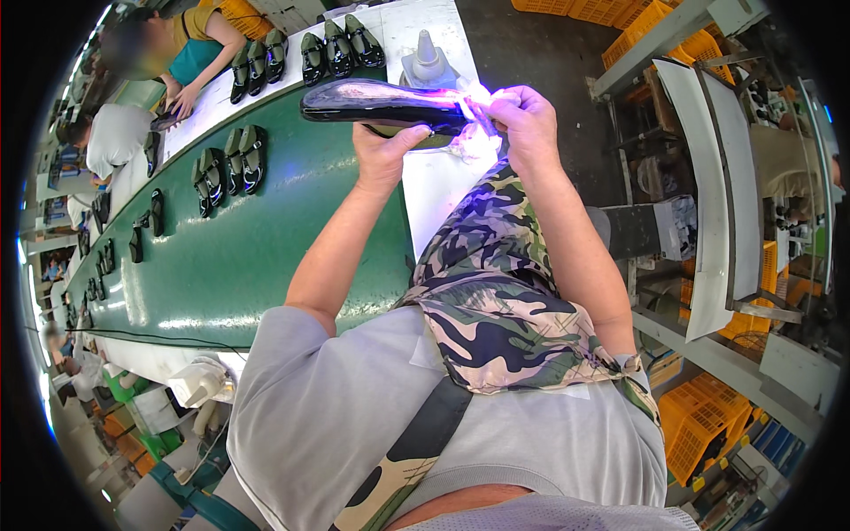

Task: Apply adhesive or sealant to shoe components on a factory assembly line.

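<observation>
A glossy black shoe [376, 101] is held on its side over the near end of the work surface. My left hand [381, 157] grips it from below, thumb along its near side. At the shoe's right end, my right hand [529, 128] is closed in a pinch on a crumpled white cloth [476, 143], which touches the shoe. Bright violet-blue light washes over that end and blurs its detail. Just beyond the shoe stands a grey cone-shaped fixture [427, 58] on a square base.
Several black shoes [338, 49] line the white ledge [217, 115], and others [252, 159] rest on the green conveyor belt [292, 208]. Across the belt, a co-worker [199, 57] handles a shoe. Metal racks [699, 186] and orange crates [699, 425] stand on the right.
</observation>
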The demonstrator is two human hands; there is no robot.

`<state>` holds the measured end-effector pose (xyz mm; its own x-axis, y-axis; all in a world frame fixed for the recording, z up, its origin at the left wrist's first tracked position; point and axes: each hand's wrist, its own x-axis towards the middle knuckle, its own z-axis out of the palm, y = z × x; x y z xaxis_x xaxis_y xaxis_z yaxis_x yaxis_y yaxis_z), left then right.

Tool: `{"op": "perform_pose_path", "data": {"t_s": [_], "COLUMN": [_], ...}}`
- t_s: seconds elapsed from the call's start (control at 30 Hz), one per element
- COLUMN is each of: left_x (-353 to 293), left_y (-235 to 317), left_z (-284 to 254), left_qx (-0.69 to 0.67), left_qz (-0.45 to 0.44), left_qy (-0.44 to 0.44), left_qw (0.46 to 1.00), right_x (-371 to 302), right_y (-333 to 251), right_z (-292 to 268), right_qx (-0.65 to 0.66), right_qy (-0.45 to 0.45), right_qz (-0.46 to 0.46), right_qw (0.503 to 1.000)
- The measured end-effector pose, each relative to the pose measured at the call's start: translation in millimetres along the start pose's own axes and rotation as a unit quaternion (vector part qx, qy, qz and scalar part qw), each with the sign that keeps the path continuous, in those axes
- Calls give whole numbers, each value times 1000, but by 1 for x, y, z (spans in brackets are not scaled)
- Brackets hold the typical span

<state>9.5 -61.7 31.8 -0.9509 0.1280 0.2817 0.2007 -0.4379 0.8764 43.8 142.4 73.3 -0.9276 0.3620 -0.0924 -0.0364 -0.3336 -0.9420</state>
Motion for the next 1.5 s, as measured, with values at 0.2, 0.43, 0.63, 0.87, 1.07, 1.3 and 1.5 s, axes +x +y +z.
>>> {"op": "perform_pose_path", "data": {"t_s": [0.2, 0.43, 0.63, 0.87, 1.07, 1.3, 1.5], "left_x": [-2, -2, 2, 44, 88, 96, 91], "left_y": [-6, -13, -18, 15, 55, 71, 74], "left_z": [6, 10, 5, -11, -28, -8, 11], "left_qx": [53, 53, 136, 401, 478, 448, 427], "left_qz": [13, 29, -5, 289, 482, 534, 543], "left_qy": [-17, -5, -21, -43, -131, -203, -222], "left_qw": [998, 998, 991, 868, 723, 687, 688], "right_x": [0, -2, -7, -5, -15, -31, -21], "right_y": [2, -10, -31, -48, -27, -26, -26], "right_z": [17, 38, 51, 5, -61, -70, -76], "right_qx": [5, -29, 25, 78, 78, 101, 81], "right_qy": [-2, -30, -71, -17, 47, 64, 26], "right_qz": [2, -17, -19, -9, 41, 52, 17], "right_qw": [1000, 999, 997, 997, 995, 991, 996]}}
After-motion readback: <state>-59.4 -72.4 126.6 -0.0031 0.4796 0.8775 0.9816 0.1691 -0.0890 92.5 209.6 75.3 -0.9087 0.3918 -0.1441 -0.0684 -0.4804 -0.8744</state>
